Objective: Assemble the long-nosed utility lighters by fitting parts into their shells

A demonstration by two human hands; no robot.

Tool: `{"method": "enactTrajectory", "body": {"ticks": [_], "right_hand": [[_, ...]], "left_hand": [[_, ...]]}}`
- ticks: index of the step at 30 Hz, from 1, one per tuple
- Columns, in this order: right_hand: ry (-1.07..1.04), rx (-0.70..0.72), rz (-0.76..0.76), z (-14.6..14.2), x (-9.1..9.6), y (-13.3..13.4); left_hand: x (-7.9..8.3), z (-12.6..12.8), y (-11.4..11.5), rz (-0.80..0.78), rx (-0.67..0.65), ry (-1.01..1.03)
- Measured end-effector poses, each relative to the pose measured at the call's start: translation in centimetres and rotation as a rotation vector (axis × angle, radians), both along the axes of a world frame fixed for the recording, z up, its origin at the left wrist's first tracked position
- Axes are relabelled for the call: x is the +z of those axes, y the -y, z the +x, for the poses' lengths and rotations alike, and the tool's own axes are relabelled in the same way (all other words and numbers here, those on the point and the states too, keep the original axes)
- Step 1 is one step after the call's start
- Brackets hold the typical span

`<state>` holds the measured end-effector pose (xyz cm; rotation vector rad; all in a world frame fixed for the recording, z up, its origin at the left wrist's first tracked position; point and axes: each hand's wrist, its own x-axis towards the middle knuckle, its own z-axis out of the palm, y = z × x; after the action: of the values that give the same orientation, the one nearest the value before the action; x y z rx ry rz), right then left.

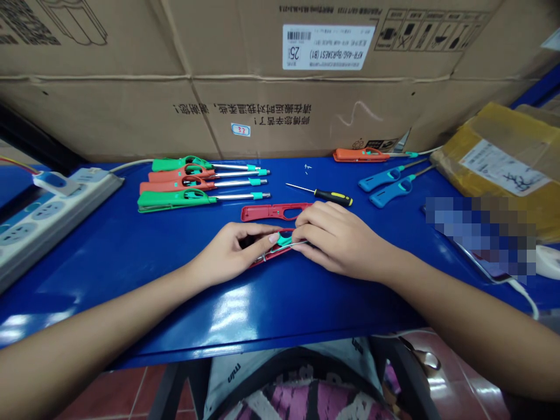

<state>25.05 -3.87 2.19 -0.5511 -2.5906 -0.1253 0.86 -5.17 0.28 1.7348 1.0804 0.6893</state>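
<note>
A red lighter body with a teal trigger lies on the blue table, opened up. My left hand grips its rear end with the thumb pressed on the teal part. From the other side my right hand pinches the same lighter, fingers curled over its front and thin metal tube. Just beyond my hands lies a separate red shell half. Behind my right hand sits a screwdriver with a black and yellow handle.
Several finished green and red lighters lie in a row at the back left. An orange lighter and two blue ones lie back right. A power strip sits far left, cardboard boxes behind, a yellow parcel right.
</note>
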Motion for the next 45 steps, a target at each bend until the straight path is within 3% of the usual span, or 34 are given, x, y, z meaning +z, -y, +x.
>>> {"method": "enactTrajectory", "body": {"ticks": [7, 15, 19, 27, 38, 45], "right_hand": [[-0.041, -0.001, 0.033, -0.6, -0.3, 0.4], [-0.066, 0.092, -0.176, -0.1, -0.1, 0.3], [-0.159, 0.052, -0.273, 0.2, -0.1, 0.1], [-0.068, 0.069, -0.166, 0.5, -0.4, -0.7], [-0.106, 0.151, -0.164, 0.5, -0.6, -0.6], [-0.087, 0.094, -0.108, 0.6, -0.7, -0.9]], "left_hand": [[-0.1, 0.1, -0.1, -0.009, -0.002, 0.004], [-0.1, -0.1, 0.1, 0.039, -0.014, 0.017], [-0.1, -0.2, 0.2, 0.102, -0.026, -0.018], [0.1, 0.0, 0.4, 0.157, -0.053, -0.053], [0.4, -0.5, 0.0, 0.031, -0.060, -0.004], [0.1, -0.8, -0.3, 0.096, -0.166, -0.059]]}}
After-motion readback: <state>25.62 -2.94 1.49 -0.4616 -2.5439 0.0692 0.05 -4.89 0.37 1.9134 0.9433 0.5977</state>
